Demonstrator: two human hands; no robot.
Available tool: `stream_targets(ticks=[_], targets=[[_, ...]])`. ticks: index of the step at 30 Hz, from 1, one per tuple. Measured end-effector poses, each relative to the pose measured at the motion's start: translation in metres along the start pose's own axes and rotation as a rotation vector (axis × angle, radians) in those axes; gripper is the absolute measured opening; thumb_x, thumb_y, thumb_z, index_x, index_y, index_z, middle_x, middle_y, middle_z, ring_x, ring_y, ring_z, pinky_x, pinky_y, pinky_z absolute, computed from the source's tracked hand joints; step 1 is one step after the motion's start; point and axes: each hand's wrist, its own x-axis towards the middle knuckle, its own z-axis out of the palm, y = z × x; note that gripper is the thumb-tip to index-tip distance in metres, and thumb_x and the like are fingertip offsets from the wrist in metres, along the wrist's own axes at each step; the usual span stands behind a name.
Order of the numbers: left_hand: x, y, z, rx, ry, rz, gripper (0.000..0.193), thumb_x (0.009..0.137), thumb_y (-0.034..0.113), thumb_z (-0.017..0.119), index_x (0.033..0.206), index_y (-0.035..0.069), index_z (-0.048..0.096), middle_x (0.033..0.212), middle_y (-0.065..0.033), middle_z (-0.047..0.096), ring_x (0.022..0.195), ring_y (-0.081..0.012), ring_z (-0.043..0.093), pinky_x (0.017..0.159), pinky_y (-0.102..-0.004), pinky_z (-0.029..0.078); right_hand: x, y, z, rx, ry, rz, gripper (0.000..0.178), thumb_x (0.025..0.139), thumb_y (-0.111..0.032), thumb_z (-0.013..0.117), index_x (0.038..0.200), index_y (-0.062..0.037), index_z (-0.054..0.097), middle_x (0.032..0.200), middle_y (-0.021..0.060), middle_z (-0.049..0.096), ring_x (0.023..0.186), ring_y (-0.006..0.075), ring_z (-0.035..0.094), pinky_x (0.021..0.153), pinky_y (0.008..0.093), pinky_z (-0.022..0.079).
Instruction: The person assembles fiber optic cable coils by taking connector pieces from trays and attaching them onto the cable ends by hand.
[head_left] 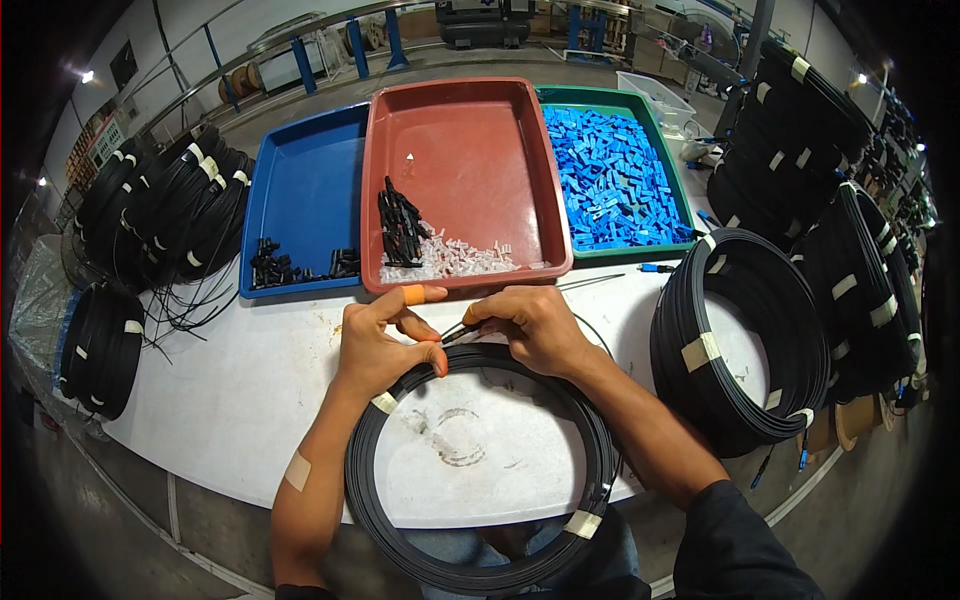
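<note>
A coil of black cable (pixel 600 440), bound with pale tape, lies over the table's near edge and reaches toward my lap. Above its far side, my right hand (pixel 535 325) pinches the cable's end (pixel 459 334), which carries a slim black sleeve-like piece. My left hand (pixel 385 340) is closed at the tip of that end, thumb and fingertips curled around it; its index finger, with an orange wrap, stretches past. Exactly what lies between the left fingertips is hidden. A strand of cable runs out behind my right hand.
Beyond my hands stand a blue tray (pixel 300 180) with black parts, a red tray (pixel 460 110) with black sleeves and small clear pieces, and a green tray (pixel 672 170) full of blue connectors. Cable coils (pixel 740 340) stand at right; more coils (pixel 190 200) pile up at left.
</note>
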Motion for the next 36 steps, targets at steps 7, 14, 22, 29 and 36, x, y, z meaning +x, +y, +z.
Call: stream_targets(ticks=[7, 14, 22, 29, 36], targets=[[0.0, 0.004, 0.001, 0.003, -0.006, 0.02, 0.066, 0.053, 0.004, 0.099, 0.114, 0.002, 0.073, 0.073, -0.0065, 0.076, 0.072, -0.01, 0.074, 0.069, -0.0214, 0.056, 0.002, -0.001, 0.0, -0.013, -0.039, 0.008, 0.037, 0.067, 0.015, 0.067, 0.097, -0.0042, 0.075, 0.088, 0.0129, 0.076, 0.083, 0.0257, 0.075, 0.074, 0.0328, 0.059], [-0.001, 0.002, -0.001, 0.006, -0.003, 0.063, 0.064, 0.055, 0.002, 0.096, 0.115, 0.001, 0.073, 0.073, -0.0071, 0.076, 0.073, -0.01, 0.074, 0.07, -0.021, 0.056, 0.005, -0.002, 0.001, 0.055, -0.035, 0.016, 0.04, 0.067, 0.016, 0.064, 0.099, -0.005, 0.075, 0.089, 0.0118, 0.076, 0.084, 0.0225, 0.076, 0.075, 0.0314, 0.059], [-0.002, -0.001, -0.001, -0.037, 0.009, -0.011, 0.064, 0.057, -0.005, 0.093, 0.117, 0.002, 0.072, 0.074, -0.0057, 0.075, 0.078, -0.0108, 0.073, 0.074, -0.023, 0.056, 0.0, 0.002, 0.004, 0.147, -0.033, 0.061, 0.041, 0.069, 0.019, 0.061, 0.102, -0.0024, 0.073, 0.093, 0.0136, 0.076, 0.085, 0.0234, 0.076, 0.078, 0.0322, 0.06], [0.001, -0.011, 0.001, -0.043, 0.223, 0.145, 0.077, 0.061, 0.024, 0.098, 0.129, 0.006, 0.065, 0.108, -0.0083, 0.077, 0.092, -0.0175, 0.073, 0.077, -0.0284, 0.05, -0.003, 0.012, 0.015, 0.401, 0.081, 0.284, 0.023, 0.085, 0.01, 0.062, 0.103, 0.0018, 0.073, 0.081, 0.0132, 0.074, 0.074, 0.014, 0.07, 0.071, 0.0306, 0.055], [0.0, -0.019, 0.002, -0.162, 0.079, 0.039, 0.046, 0.094, 0.019, 0.071, 0.134, -0.001, 0.058, 0.106, -0.0177, 0.075, 0.085, -0.0199, 0.072, 0.072, -0.0308, 0.058, -0.004, 0.019, 0.013, 0.446, -0.092, 0.42, 0.015, 0.087, 0.002, 0.067, 0.102, 0.0013, 0.071, 0.079, 0.0115, 0.072, 0.074, 0.0183, 0.069, 0.07, 0.0338, 0.054]])
